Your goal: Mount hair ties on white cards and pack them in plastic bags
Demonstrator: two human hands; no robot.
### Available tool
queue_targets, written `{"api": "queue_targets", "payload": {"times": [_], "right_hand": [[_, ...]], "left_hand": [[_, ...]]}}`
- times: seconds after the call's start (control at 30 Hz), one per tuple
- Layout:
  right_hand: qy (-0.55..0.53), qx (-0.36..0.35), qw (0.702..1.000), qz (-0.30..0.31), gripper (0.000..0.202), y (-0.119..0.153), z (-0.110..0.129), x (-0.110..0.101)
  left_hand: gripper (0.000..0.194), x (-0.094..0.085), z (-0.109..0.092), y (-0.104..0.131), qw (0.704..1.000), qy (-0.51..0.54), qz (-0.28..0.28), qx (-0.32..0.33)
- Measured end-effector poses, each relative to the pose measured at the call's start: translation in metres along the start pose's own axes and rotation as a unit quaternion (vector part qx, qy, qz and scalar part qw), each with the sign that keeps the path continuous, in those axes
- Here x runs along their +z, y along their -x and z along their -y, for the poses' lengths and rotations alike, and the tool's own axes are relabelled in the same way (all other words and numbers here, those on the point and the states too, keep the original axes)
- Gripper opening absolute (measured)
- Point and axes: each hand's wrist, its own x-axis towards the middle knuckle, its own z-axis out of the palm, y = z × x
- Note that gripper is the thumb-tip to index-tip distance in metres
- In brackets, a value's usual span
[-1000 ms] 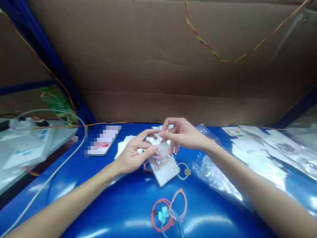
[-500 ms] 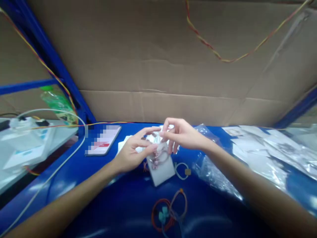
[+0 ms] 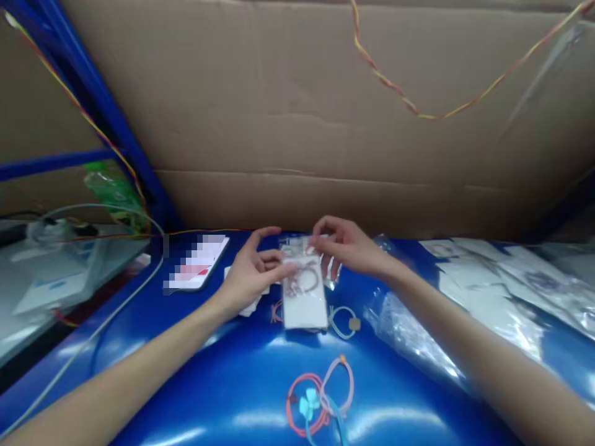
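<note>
Between my hands is a clear plastic bag (image 3: 304, 311) with a white card inside and a dark, thin looped band showing against it. My left hand (image 3: 248, 275) grips its left edge, the thumb lying over the front and the index finger raised away. At the upper right corner of the bag, my right hand (image 3: 346, 246) pinches the film between thumb and fingertips. Partly hidden beside the bag lies a pink loop (image 3: 277, 311). To its right is a pale cord loop (image 3: 343, 322) with a tan tag. White cards (image 3: 251, 308) show behind my left hand.
Nearer me lie an orange-red loop (image 3: 294, 423) and a lilac loop (image 3: 351, 390) with light-blue pieces. A phone (image 3: 198, 266) rests at left. Clear plastic bags (image 3: 409, 328) and bagged white cards (image 3: 483, 316) spread at right. Cardboard (image 3: 297, 111) walls the back; a white cable (image 3: 116, 316) crosses the left.
The bagged card has turned from slanted to nearly upright in view. My left index finger has lifted away from the bag; my right hand still pinches near its top.
</note>
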Motion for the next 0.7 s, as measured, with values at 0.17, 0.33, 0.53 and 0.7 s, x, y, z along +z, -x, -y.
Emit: {"api": "queue_targets", "payload": {"times": [0.17, 0.33, 0.53, 0.7], "right_hand": [[0.021, -0.036, 0.999, -0.007, 0.05, 0.0028, 0.0005, 0.0034], [0.038, -0.082, 0.996, -0.004, 0.044, 0.004, 0.0003, 0.0054], [0.02, -0.107, 0.993, -0.037, 0.037, 0.0016, -0.0022, 0.0033], [-0.009, -0.098, 0.995, -0.024, 0.044, 0.0007, -0.0022, 0.004]], "left_hand": [[0.069, 0.0005, -0.0009, 0.0004, 0.999, 0.0, -0.019, 0.03], [0.061, -0.0002, 0.0022, -0.0008, 0.999, 0.022, -0.013, 0.039], [0.067, -0.0019, 0.0035, -0.0004, 0.998, 0.039, 0.021, 0.036], [0.051, -0.0042, 0.0055, -0.0009, 0.998, 0.01, 0.039, 0.054]]}}
